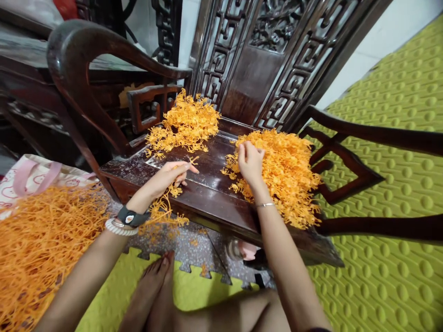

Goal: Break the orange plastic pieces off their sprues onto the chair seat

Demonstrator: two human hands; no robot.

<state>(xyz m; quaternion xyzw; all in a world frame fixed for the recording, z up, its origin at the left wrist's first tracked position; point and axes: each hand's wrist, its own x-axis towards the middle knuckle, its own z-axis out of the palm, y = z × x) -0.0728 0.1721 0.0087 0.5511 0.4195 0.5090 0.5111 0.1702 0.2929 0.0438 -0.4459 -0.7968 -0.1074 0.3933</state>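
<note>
My left hand (172, 175) is closed around a few orange branching strands (175, 190), above the front of a dark wooden chair seat (204, 184). One forked tip pokes out past its thumb and fingertips. My right hand (249, 159) is at the left edge of a large heap of orange branching pieces (287, 175), its fingers curled in a pinch; whatever they hold is hidden. Toward the chair back lies a smaller heap of like pieces (190, 121). More strands (162, 212) hang by the seat's front edge, under my left hand.
Long orange strands (41, 249) form a big mass at the lower left, by a cloth bag with pink handles (38, 177). Curved armrests (93, 41) and a carved backrest (256, 74) bound the seat. Yellow-green foam mat (374, 258) covers floor right and below. Scraps lie on speckled flooring (197, 249).
</note>
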